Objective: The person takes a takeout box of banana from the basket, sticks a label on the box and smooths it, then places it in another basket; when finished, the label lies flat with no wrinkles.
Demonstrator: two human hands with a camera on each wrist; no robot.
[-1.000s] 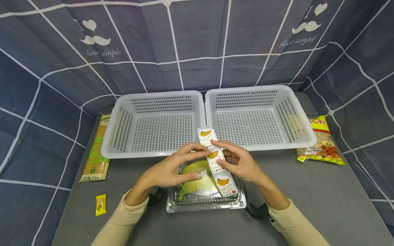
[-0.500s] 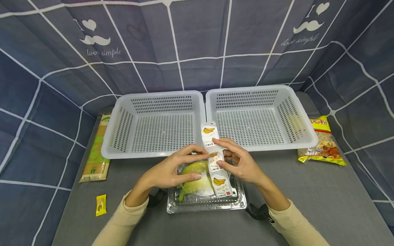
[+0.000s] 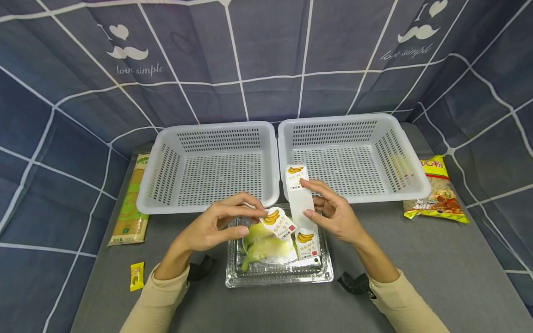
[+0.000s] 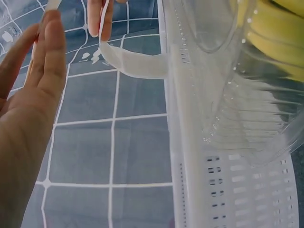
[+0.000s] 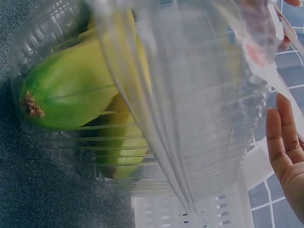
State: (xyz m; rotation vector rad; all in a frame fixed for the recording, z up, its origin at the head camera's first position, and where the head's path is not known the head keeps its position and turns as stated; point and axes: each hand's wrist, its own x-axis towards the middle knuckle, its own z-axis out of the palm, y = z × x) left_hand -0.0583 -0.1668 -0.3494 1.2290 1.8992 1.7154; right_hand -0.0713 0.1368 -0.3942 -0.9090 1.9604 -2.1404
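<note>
Left hand (image 3: 225, 221) pinches 1 banana label (image 3: 278, 223) at its edge, over the clear box (image 3: 279, 279), lower centre; right hand (image 3: 339, 215) grips the white strip (image 3: 301, 204). Swinging, the label's presumably sticky back could catch strip or box crookedly.

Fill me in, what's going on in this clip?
A person is working with banana labels above a clear plastic box with yellow-green fruit inside. The left hand carries one sticker over the box, not yet stuck on it. The right hand holds the white strip, which has a bare stretch between two other stickers. Two white baskets stand just behind the box.
</note>
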